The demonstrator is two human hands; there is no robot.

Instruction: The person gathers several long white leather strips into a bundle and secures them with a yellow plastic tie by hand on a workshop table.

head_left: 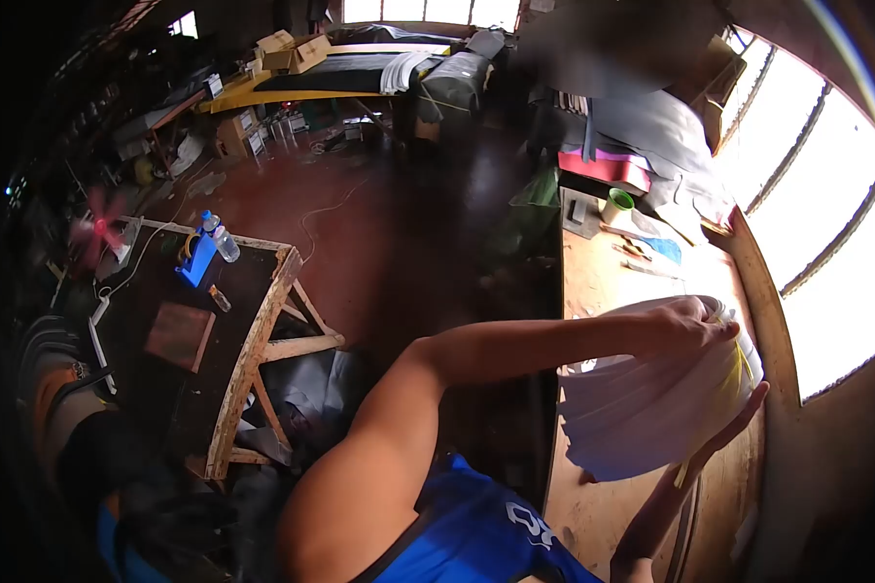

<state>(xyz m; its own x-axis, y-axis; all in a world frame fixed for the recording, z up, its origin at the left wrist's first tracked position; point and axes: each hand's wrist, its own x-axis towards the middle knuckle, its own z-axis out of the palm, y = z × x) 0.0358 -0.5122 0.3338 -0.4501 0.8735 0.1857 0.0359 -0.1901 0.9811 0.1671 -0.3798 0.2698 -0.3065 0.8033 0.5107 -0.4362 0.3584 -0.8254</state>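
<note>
Wooden bench spans the frame's right; over it, the left hand clasps a fanned white bundle, the right hand at its edge, finger grip unclear. Handling it seems the step; the next move needs layers kept together.

Between the left table and the right table, a hand could pass above the red floor; the left arm bars the near end. White sheets block the middle of the right table, a green cup and tools its far part, a wall its right side.
</note>
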